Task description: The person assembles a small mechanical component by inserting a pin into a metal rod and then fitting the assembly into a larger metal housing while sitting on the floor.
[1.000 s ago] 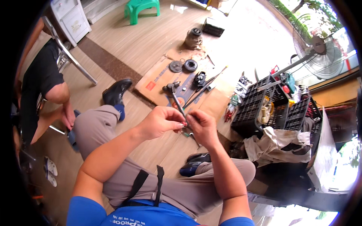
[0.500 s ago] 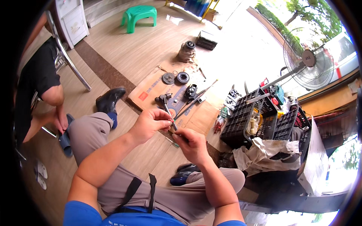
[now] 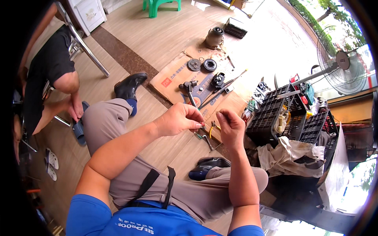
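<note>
My left hand (image 3: 179, 120) is closed in a pinch on a small red piece (image 3: 202, 124) with a dark end, too small to name. To its right my right hand (image 3: 232, 129) is raised, thumb and forefinger pressed together; whatever may be between them is hidden. The two hands are apart. Beyond them, a hammer (image 3: 189, 87) lies on a flattened cardboard sheet (image 3: 173, 74). Yellow-handled pliers (image 3: 213, 128) show between the hands, and a slim tool (image 3: 208, 142) lies on the floor below.
On the cardboard are two round discs (image 3: 194, 65) (image 3: 210, 65), a black part (image 3: 217, 80) and a metal cylinder (image 3: 215, 38). Black crates (image 3: 267, 114) of parts stand at right, near a fan (image 3: 342, 60). Someone sits at left beside a chair (image 3: 84, 47); a green stool (image 3: 159, 7) is behind.
My hands have moved apart; earlier their fingertips met around a small dark rod. The right hand has lifted and turned upward. The whole view has shifted, so the scene sits further right and higher.
</note>
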`<state>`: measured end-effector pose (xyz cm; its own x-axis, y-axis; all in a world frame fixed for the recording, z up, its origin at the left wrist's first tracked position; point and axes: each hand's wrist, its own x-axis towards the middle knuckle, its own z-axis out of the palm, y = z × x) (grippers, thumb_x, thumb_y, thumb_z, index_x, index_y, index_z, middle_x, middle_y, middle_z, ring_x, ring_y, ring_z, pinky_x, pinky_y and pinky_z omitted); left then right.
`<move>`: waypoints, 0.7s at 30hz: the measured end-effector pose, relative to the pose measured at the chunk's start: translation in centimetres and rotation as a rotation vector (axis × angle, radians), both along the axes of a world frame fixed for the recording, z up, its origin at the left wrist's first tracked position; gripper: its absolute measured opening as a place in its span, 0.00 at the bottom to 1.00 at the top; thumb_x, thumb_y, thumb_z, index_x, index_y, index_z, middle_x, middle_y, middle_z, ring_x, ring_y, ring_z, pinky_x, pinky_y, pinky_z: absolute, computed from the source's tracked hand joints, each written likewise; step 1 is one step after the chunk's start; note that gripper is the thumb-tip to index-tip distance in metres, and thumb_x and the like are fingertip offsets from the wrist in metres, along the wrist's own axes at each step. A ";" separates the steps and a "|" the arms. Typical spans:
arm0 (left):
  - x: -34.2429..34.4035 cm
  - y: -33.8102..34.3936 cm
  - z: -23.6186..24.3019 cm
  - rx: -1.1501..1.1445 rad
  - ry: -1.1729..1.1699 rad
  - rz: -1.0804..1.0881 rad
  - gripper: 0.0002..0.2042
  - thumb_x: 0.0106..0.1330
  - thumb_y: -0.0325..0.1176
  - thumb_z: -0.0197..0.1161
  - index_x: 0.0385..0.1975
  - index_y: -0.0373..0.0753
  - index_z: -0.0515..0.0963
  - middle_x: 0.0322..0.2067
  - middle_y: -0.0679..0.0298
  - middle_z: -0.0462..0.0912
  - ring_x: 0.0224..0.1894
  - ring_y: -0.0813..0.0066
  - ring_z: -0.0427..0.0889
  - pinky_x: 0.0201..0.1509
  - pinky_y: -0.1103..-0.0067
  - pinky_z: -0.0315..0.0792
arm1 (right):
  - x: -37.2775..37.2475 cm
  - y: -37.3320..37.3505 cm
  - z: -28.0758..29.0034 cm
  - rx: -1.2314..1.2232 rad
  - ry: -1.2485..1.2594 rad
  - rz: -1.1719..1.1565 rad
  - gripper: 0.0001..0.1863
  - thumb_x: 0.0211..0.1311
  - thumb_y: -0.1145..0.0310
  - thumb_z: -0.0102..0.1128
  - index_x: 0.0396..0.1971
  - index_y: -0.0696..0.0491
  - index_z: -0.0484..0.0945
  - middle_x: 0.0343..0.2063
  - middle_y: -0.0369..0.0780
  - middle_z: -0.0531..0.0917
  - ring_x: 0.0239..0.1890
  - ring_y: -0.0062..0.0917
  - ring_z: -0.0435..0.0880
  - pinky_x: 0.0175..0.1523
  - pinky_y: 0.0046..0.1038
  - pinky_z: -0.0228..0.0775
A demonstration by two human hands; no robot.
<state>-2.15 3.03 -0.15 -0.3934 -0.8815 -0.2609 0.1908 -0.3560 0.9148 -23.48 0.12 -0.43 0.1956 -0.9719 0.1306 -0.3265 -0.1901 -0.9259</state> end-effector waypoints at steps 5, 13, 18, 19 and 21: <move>0.9 -0.5 -0.2 0.027 0.180 -0.004 0.06 0.61 0.21 0.64 0.37 0.31 0.79 0.31 0.61 0.84 0.32 0.75 0.82 0.39 0.79 0.78 | -0.2 -0.6 -1.9 0.242 -0.033 0.055 0.06 0.64 0.71 0.61 0.31 0.58 0.80 0.18 0.31 0.75 0.22 0.12 0.69 0.27 0.18 0.62; 2.7 -1.4 1.3 0.028 0.234 0.186 0.06 0.63 0.23 0.63 0.38 0.33 0.79 0.32 0.62 0.83 0.32 0.76 0.82 0.38 0.80 0.77 | -1.2 -1.2 -7.8 0.546 0.018 -0.049 0.10 0.62 0.67 0.60 0.35 0.60 0.80 0.24 0.40 0.83 0.31 0.28 0.83 0.38 0.26 0.74; 2.7 -1.1 0.7 0.068 0.209 0.210 0.06 0.63 0.24 0.63 0.38 0.33 0.79 0.32 0.63 0.83 0.31 0.76 0.82 0.38 0.80 0.78 | -1.9 -2.2 -4.2 -0.386 0.732 -0.211 0.12 0.61 0.72 0.56 0.42 0.59 0.81 0.47 0.46 0.81 0.39 0.33 0.84 0.46 0.27 0.74; 2.5 -1.0 0.4 0.081 0.200 0.206 0.06 0.63 0.24 0.63 0.38 0.33 0.79 0.32 0.63 0.83 0.31 0.76 0.82 0.38 0.80 0.78 | -0.3 -1.4 -2.2 -0.249 0.369 -0.157 0.11 0.62 0.75 0.55 0.42 0.59 0.80 0.46 0.45 0.82 0.37 0.28 0.83 0.45 0.24 0.73; 2.1 -0.8 0.2 0.097 0.193 0.197 0.05 0.64 0.24 0.63 0.38 0.33 0.79 0.32 0.63 0.83 0.31 0.76 0.82 0.38 0.79 0.78 | 1.1 -0.1 -1.4 -0.003 -0.217 0.063 0.17 0.64 0.83 0.50 0.52 0.58 0.75 0.46 0.40 0.81 0.35 0.17 0.80 0.42 0.17 0.71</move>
